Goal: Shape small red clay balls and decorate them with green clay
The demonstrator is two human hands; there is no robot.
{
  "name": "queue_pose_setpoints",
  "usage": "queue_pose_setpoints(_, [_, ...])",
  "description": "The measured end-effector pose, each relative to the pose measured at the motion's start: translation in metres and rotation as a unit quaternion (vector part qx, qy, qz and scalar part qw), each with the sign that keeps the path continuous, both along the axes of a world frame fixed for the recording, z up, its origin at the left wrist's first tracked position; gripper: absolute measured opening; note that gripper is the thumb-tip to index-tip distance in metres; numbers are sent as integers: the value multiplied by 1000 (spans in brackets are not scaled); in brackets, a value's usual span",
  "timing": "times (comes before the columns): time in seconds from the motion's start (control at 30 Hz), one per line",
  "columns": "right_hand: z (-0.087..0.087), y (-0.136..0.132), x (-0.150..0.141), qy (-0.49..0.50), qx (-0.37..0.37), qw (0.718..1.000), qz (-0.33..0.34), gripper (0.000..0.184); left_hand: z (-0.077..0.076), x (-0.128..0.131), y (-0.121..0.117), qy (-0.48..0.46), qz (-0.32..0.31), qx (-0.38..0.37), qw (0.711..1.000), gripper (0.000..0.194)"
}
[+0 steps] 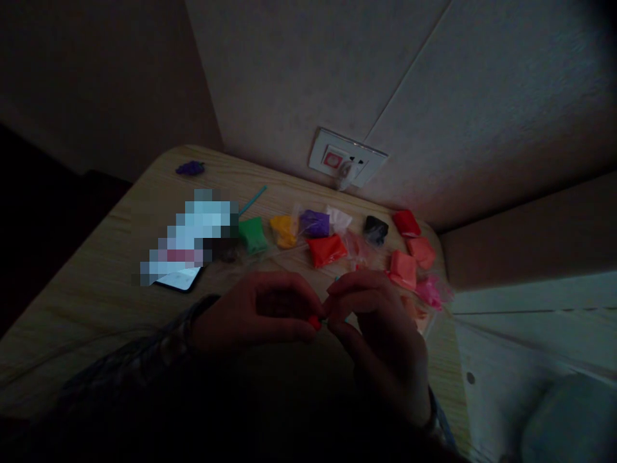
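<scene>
Between the thumb and fingers of my left hand [260, 312] is a small red lump of modelling clay [315, 322]. My right hand [378, 321] meets it from the other side, thumb and fingers pinched together at the lump's edge. A tiny dark bit shows where the fingertips meet, too small to name. Just beyond my hands lie several clear bags of coloured clay, among them a red packet [328, 250], a purple packet [314, 223], a yellow packet [283, 230] and a green packet [253, 235].
A lit phone [180, 276], mostly blurred out, lies at the left. Behind it are a teal stick [253, 200] and a purple lumpy piece [191, 168]. Pink packets [403, 269] line the table's [96, 257] right side. A wall socket [347, 157] holds a plug. The room is dim.
</scene>
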State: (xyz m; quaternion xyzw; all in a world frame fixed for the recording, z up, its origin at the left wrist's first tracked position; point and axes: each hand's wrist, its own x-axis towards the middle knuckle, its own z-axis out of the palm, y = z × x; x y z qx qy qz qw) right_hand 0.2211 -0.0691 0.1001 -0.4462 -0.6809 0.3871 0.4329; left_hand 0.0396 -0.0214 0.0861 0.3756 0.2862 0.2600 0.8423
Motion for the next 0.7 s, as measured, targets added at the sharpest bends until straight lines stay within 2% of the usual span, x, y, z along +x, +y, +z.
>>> queue_pose_setpoints(0.7, [1, 1, -2, -39, 28, 999, -16, 12, 2, 0, 0, 15, -4, -2, 1000, 17])
